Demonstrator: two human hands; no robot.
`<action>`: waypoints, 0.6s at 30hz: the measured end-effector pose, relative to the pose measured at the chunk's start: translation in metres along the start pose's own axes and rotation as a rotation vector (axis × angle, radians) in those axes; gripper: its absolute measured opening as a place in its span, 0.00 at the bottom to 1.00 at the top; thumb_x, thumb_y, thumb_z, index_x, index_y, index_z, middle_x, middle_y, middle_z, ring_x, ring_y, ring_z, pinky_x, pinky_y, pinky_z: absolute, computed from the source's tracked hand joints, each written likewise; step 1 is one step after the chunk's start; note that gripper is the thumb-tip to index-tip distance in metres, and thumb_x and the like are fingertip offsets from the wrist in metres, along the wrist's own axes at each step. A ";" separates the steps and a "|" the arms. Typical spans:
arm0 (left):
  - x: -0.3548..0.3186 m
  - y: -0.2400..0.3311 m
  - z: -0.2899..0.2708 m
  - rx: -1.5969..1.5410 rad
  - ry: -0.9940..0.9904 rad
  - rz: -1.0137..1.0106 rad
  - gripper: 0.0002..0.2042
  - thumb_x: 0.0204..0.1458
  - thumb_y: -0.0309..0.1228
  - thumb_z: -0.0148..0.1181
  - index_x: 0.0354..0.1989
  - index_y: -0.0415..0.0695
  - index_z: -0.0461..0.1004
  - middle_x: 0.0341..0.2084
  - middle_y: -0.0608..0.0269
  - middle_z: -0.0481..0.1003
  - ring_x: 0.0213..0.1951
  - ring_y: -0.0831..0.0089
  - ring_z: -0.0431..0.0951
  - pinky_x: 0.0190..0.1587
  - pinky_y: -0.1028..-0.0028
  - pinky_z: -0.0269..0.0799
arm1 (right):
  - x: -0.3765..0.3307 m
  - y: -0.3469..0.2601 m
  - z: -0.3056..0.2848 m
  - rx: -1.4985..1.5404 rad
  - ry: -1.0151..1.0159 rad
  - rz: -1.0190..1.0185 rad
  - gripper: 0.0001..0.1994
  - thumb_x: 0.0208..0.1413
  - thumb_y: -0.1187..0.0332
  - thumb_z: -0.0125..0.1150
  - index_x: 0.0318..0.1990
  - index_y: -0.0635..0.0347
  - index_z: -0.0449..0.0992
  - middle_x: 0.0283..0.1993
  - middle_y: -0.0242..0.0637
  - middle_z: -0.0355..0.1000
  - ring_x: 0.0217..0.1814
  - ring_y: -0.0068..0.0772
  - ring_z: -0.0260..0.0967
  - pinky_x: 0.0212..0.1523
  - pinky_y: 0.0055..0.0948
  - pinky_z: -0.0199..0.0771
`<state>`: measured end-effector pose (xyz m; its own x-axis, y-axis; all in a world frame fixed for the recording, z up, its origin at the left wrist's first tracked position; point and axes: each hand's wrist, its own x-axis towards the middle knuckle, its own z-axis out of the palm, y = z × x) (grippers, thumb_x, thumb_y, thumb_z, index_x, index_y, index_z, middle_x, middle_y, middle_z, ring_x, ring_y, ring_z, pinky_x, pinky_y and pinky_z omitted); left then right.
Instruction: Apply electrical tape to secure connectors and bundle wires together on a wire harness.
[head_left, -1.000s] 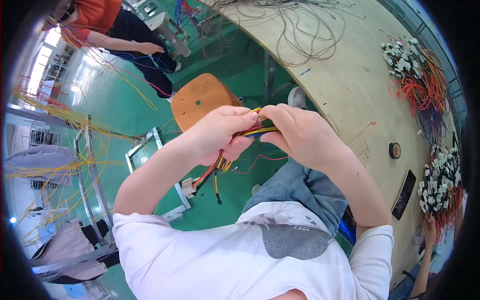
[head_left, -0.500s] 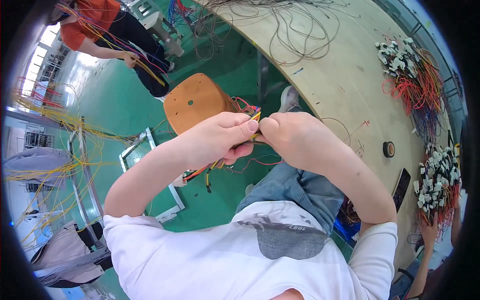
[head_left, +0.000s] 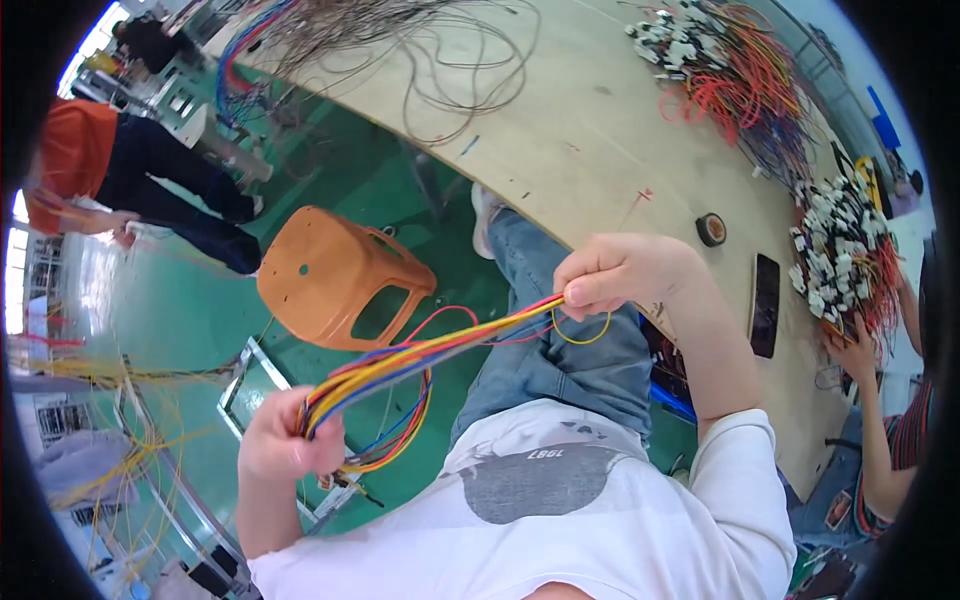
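Observation:
A bundle of coloured wires (head_left: 430,352), yellow, red, blue and grey, stretches between my two hands above my lap. My left hand (head_left: 290,435) grips its looped end, fingers wrapped round it. At the other end my right hand (head_left: 612,275) pinches the wires between thumb and fingers. Below my left hand the wires curve back in a loop, with short dark ends hanging down. A thin yellow wire (head_left: 590,340) curls under my right hand, and a pink strand bows out beside the bundle.
An orange stool (head_left: 325,270) stands ahead on the green floor. On the wooden table (head_left: 600,150) lie a tape roll (head_left: 711,230), a phone (head_left: 765,305) and heaps of wires with white connectors (head_left: 840,250). A co-worker's hand (head_left: 852,350) touches one heap. Another person stands far left.
My hands have moved apart, left hand down and leftward, right hand to the right, drawing the wire bundle out between them. The view has shifted toward the right.

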<state>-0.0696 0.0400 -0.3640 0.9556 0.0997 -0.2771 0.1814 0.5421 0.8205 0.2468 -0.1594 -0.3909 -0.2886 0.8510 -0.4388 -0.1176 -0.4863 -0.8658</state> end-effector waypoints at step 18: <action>0.000 0.010 -0.086 -0.367 0.607 0.463 0.09 0.56 0.32 0.43 0.23 0.48 0.59 0.11 0.76 0.48 0.12 0.85 0.46 0.14 0.83 0.42 | 0.008 0.053 0.025 -0.507 0.642 0.094 0.09 0.49 0.68 0.47 0.24 0.62 0.69 0.19 0.38 0.65 0.22 0.30 0.62 0.25 0.27 0.61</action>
<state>-0.0875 0.1171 -0.3993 0.6053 0.7523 -0.2600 -0.3847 0.5625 0.7319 0.2143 -0.1836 -0.4346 0.3420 0.8337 -0.4337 0.3680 -0.5434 -0.7545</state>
